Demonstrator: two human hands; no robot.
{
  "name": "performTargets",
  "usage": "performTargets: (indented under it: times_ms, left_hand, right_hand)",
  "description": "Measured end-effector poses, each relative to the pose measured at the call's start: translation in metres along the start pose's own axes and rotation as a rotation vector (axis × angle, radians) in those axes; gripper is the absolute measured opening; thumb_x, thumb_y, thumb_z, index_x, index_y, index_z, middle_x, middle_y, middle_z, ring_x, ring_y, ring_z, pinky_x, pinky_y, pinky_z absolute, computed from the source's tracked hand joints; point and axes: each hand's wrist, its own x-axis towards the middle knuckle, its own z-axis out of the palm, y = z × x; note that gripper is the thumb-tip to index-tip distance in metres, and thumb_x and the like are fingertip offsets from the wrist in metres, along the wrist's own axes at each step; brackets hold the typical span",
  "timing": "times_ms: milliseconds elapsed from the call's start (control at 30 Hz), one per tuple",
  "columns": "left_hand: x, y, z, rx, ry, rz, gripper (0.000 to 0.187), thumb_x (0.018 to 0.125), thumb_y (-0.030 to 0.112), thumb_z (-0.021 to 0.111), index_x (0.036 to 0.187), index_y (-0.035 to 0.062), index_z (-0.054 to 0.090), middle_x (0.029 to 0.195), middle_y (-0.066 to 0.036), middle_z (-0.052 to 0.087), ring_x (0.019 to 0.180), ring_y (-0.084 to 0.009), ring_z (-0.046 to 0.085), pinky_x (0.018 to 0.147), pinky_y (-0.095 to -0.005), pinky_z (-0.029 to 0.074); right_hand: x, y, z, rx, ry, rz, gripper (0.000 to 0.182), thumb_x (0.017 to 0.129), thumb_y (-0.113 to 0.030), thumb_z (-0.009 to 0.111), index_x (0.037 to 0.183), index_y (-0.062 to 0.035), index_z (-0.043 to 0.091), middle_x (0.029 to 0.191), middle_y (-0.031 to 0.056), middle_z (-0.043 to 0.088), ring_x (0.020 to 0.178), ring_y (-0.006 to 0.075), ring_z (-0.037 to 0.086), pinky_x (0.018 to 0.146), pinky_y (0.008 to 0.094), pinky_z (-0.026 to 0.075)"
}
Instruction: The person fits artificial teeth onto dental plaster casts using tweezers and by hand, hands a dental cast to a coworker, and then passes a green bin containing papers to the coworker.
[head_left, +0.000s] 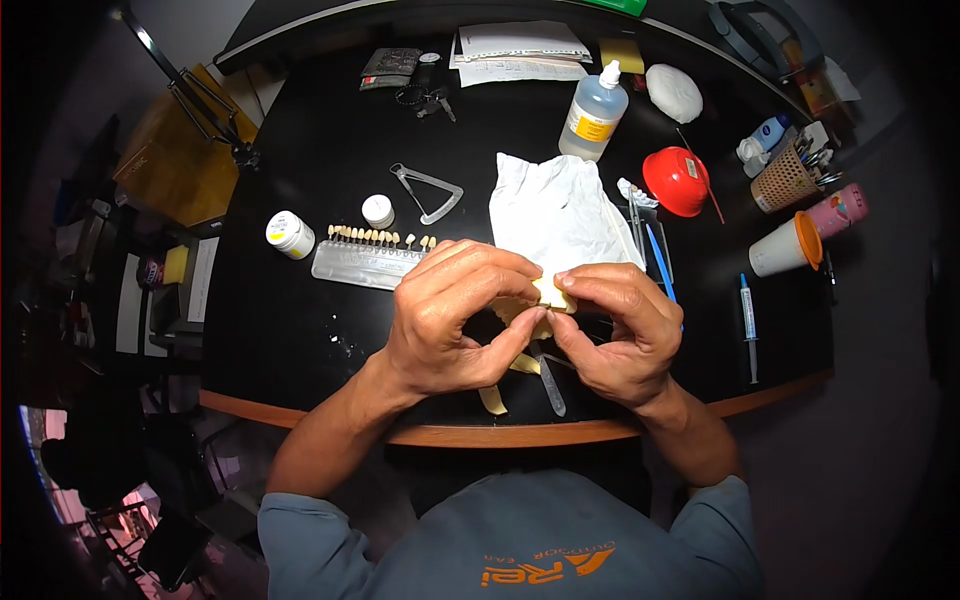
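Note:
Both hands meet over the front of the black table. My left hand [465,310] pinches a small pale yellow piece [552,293] between thumb and fingers. My right hand [625,325] grips the same piece from the other side, thumb and forefinger closed on it. Fingers cover much of the piece, so its full shape is hidden. Below the hands lie a metal spatula-like blade [550,385] and a yellow strip [492,400]. Behind them a crumpled white cloth or paper towel [555,200] is spread out.
To the left are a tooth shade guide [365,262], a white jar [290,235] and a metal caliper [428,193]. A liquid bottle [594,115] and a red bowl [676,181] stand behind. On the right lie a syringe [749,325] and an orange-lidded cup [783,250].

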Motion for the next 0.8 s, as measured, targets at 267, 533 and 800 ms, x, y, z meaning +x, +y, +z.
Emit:
performTargets:
  times_ms: [267, 533, 800]
  left_hand:
    - [0.0026, -0.0015, -0.0005, 0.05, 0.033, 0.063, 0.018, 0.072, 0.003, 0.085, 0.086, 0.0058, 0.075, 0.093, -0.007, 0.078, 0.077, -0.0192, 0.073, 0.069, -0.0317, 0.049]
    - [0.0034, -0.0024, -0.0032, 0.077, -0.001, 0.1, 0.022, 0.069, -0.001, 0.086, 0.089, 0.0035, 0.077, 0.092, -0.009, 0.079, 0.073, -0.0206, 0.072, 0.066, -0.0319, 0.049]
    - [-0.002, -0.0064, 0.0009, -0.07, -0.002, -0.074, 0.018, 0.075, 0.004, 0.083, 0.093, 0.0057, 0.077, 0.084, -0.006, 0.077, 0.072, -0.0192, 0.072, 0.067, -0.0299, 0.048]
  right_hand:
    - [0.004, -0.0002, -0.0043, -0.038, -0.013, -0.068, 0.034, 0.077, 0.006, 0.087, 0.109, 0.0026, 0.075, 0.103, 0.0172, 0.077, 0.092, 0.0264, 0.078, 0.078, 0.0318, 0.064]
    - [0.003, 0.003, -0.0074, 0.023, -0.054, -0.028, 0.037, 0.081, -0.003, 0.09, 0.113, 0.005, 0.075, 0.104, 0.0196, 0.077, 0.093, 0.0242, 0.078, 0.079, 0.0302, 0.065]
    - [0.0007, 0.0024, -0.0062, 0.181, -0.046, 0.15, 0.036, 0.081, -0.002, 0.09, 0.113, 0.0033, 0.074, 0.107, 0.0177, 0.077, 0.097, 0.0217, 0.078, 0.081, 0.0294, 0.067]
